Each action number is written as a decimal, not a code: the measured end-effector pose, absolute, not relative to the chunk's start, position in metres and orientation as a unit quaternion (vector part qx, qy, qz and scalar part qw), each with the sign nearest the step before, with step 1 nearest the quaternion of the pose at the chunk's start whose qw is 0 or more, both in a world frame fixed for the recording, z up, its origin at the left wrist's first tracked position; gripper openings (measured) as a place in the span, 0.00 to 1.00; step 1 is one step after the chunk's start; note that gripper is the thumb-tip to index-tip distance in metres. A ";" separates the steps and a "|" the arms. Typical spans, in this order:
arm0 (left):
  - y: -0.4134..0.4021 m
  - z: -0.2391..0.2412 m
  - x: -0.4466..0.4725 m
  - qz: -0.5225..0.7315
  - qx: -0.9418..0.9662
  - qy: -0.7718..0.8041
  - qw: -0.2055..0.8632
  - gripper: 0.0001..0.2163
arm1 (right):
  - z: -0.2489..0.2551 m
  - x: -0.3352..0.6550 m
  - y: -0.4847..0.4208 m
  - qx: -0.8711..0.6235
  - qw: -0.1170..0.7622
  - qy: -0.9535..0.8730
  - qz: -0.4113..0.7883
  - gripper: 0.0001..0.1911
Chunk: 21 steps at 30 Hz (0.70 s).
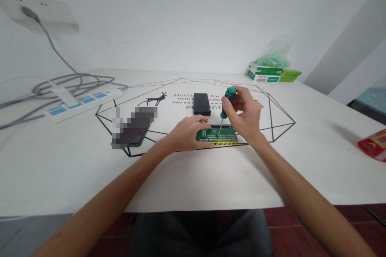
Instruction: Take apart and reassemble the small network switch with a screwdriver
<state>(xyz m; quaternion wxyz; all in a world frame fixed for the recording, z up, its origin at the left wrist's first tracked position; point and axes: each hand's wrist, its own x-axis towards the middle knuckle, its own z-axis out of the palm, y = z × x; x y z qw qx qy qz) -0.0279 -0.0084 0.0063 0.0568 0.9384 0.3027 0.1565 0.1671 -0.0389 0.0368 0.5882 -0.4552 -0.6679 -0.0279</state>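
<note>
A green circuit board [208, 133] with a row of yellow connectors [227, 143] along its near edge lies on the white table. My left hand [189, 132] grips the board's left end, thumb on the near side and fingers on the far side. In my right hand [245, 110] is a screwdriver [229, 98] with a green and black handle, held tilted. Its thin shaft points down, and the tip meets the middle of the board. Just behind the board lies a black rectangular case [202, 103].
A dark phone [134, 128], partly pixelated, lies at the left. Beyond it are a white power strip [84, 102] and coiled grey cables [60, 84]. Green and white boxes [265, 71] stand at the back right; a red package [374, 145] sits at the right edge.
</note>
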 end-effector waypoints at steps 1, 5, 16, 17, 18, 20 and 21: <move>-0.008 0.006 -0.028 0.155 0.938 0.304 0.057 0.23 | 0.037 0.167 -0.039 -0.453 0.590 -0.668 -0.025 0.11; -0.008 0.005 -0.028 0.156 0.938 0.303 0.059 0.24 | 0.036 0.167 -0.039 -0.446 0.591 -0.671 -0.020 0.11; -0.008 0.007 -0.028 0.163 0.939 0.294 0.074 0.23 | 0.037 0.167 -0.040 -0.452 0.579 -0.679 -0.015 0.11; -0.008 0.007 -0.028 0.162 0.939 0.295 0.076 0.22 | 0.038 0.167 -0.040 -0.449 0.580 -0.680 -0.016 0.10; -0.008 0.007 -0.027 0.162 0.938 0.297 0.078 0.22 | 0.039 0.167 -0.041 -0.446 0.582 -0.680 -0.017 0.10; -0.009 0.007 -0.027 0.160 0.937 0.299 0.081 0.22 | 0.041 0.166 -0.043 -0.442 0.584 -0.680 -0.018 0.09; -0.009 0.007 -0.027 0.159 0.937 0.299 0.081 0.22 | 0.042 0.166 -0.043 -0.442 0.585 -0.680 -0.017 0.09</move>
